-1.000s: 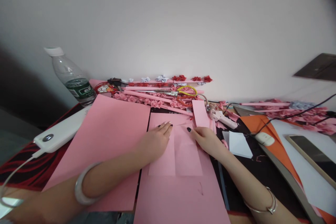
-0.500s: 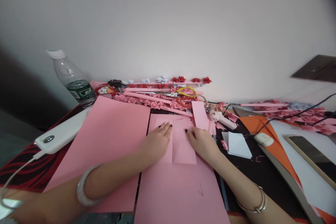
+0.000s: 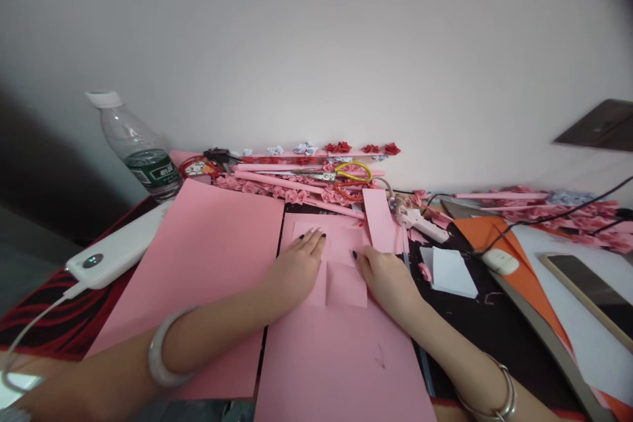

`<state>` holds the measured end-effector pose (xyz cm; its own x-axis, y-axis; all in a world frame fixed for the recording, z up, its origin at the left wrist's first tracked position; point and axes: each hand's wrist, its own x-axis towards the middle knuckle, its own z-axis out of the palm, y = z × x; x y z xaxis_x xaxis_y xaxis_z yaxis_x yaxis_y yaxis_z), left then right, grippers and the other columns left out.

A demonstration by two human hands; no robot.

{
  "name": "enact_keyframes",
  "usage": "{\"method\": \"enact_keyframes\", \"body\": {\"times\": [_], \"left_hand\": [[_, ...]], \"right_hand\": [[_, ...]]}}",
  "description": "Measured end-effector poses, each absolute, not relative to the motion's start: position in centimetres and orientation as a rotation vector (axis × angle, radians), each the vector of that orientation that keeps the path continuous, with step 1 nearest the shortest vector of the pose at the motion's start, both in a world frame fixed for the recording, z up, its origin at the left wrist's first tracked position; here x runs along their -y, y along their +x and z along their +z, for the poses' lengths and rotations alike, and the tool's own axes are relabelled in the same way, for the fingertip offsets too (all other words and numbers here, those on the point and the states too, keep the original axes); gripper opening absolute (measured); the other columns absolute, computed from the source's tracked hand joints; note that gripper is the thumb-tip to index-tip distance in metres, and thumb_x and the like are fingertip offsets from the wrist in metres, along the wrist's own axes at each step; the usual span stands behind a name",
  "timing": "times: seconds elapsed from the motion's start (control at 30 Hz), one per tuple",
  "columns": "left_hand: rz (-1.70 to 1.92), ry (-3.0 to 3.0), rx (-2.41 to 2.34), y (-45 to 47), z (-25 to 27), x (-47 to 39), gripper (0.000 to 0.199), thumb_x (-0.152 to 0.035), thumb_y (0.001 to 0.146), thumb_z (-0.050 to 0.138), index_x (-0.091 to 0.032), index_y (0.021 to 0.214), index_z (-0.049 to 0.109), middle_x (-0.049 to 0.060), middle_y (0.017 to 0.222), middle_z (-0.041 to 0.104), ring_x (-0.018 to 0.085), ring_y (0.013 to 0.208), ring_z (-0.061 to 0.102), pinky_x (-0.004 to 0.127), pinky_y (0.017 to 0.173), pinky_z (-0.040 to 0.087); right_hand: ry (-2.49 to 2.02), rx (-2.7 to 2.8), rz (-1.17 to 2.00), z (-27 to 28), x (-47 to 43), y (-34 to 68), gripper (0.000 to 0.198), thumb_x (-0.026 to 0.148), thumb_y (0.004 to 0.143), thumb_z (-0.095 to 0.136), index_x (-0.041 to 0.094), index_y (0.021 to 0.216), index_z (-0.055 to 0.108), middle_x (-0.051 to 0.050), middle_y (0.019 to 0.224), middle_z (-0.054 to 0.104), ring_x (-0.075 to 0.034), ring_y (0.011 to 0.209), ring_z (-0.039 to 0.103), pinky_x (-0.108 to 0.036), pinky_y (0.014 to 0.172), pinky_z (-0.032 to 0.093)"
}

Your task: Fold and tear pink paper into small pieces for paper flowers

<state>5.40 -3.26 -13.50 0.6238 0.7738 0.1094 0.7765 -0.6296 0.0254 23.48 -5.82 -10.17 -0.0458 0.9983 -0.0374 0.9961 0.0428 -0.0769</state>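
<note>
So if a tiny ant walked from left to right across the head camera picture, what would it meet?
Water bottle → left hand → right hand → stack of white paper → small white rounded thing → phone.

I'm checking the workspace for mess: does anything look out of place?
On the pink sheet bearing the creased paper, a thin, crooked line looks stray against the plain surface; scrap or mark, I can't tell. Nothing looks spilled.
</note>
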Motion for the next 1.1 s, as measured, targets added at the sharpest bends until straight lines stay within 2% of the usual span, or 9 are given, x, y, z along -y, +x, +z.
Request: {"method": "enact_keyframes", "body": {"times": [0.17, 0.37, 0.47, 0.57, 0.77, 0.9, 1.1], "left_hand": [[-0.212, -2.8, 1.339, 5.4, -13.6, 3.3, 0.047, -0.006, 0.082, 0.026, -0.005, 0.127, 0.037, 0.015, 0.136, 0.035, 0.022, 0.127, 0.03, 0.036, 0.104, 0.026], [-0.227, -2.809, 1.341, 5.1, -13.1, 3.3, 0.047, -0.006, 0.081, 0.027, -0.004, 0.128, 0.036, 0.016, 0.136, 0.036, 0.023, 0.127, 0.029, 0.037, 0.105, 0.027], [-0.263, -2.807, 1.329, 5.0, -12.7, 3.5, 0.046, -0.008, 0.083, 0.026, -0.004, 0.128, 0.036, 0.016, 0.136, 0.035, 0.023, 0.129, 0.026, 0.039, 0.106, 0.024], [-0.27, -2.818, 1.303, 5.2, -12.6, 3.8, 0.049, -0.005, 0.08, 0.027, -0.004, 0.128, 0.035, 0.016, 0.136, 0.036, 0.023, 0.13, 0.024, 0.039, 0.106, 0.023], [-0.216, -2.813, 1.358, 5.4, -12.7, 3.6, 0.052, -0.001, 0.077, 0.029, -0.007, 0.128, 0.038, 0.013, 0.134, 0.04, 0.021, 0.125, 0.034, 0.034, 0.103, 0.03], [-0.185, -2.784, 1.348, 5.5, -12.8, 3.1, 0.053, 0.001, 0.076, 0.029, -0.008, 0.127, 0.041, 0.012, 0.133, 0.041, 0.02, 0.121, 0.04, 0.032, 0.097, 0.038], [-0.191, -2.732, 1.318, 5.5, -13.1, 2.9, 0.054, 0.001, 0.076, 0.03, -0.009, 0.128, 0.039, 0.012, 0.132, 0.042, 0.019, 0.12, 0.042, 0.032, 0.095, 0.04]], "right_hand": [[-2.031, 2.156, 0.221, -10.3, 5.5, 24.4, 0.025, 0.025, 0.085, 0.038, 0.017, 0.065, 0.05, -0.006, 0.061, 0.061, -0.016, 0.056, 0.055, -0.024, 0.051, 0.024], [-1.837, 2.016, 0.794, -9.8, 4.8, 25.3, 0.038, 0.033, 0.085, 0.037, 0.019, 0.05, 0.037, 0.003, 0.044, 0.044, -0.01, 0.043, 0.04, -0.021, 0.045, 0.023], [-1.826, 1.989, 0.645, -10.1, 4.7, 25.0, 0.034, 0.027, 0.082, 0.04, 0.019, 0.05, 0.034, 0.003, 0.044, 0.041, -0.01, 0.045, 0.038, -0.021, 0.046, 0.022], [-1.848, 1.986, 0.407, -10.7, 4.6, 24.6, 0.03, 0.025, 0.083, 0.037, 0.018, 0.054, 0.038, 0.002, 0.049, 0.046, -0.011, 0.048, 0.04, -0.022, 0.048, 0.022], [-2.054, 2.052, 0.182, -10.9, 4.4, 23.7, 0.032, 0.03, 0.087, 0.031, 0.017, 0.068, 0.052, -0.008, 0.064, 0.062, -0.017, 0.059, 0.055, -0.025, 0.051, 0.025], [-2.182, 2.136, 0.053, -10.5, 4.7, 23.1, 0.033, 0.031, 0.088, 0.029, 0.018, 0.075, 0.058, -0.01, 0.069, 0.066, -0.021, 0.06, 0.06, -0.026, 0.049, 0.025], [-2.238, 2.24, -0.064, -10.4, 5.7, 22.6, 0.029, 0.026, 0.088, 0.03, 0.018, 0.081, 0.058, -0.01, 0.069, 0.067, -0.023, 0.061, 0.063, -0.026, 0.049, 0.027]]}}
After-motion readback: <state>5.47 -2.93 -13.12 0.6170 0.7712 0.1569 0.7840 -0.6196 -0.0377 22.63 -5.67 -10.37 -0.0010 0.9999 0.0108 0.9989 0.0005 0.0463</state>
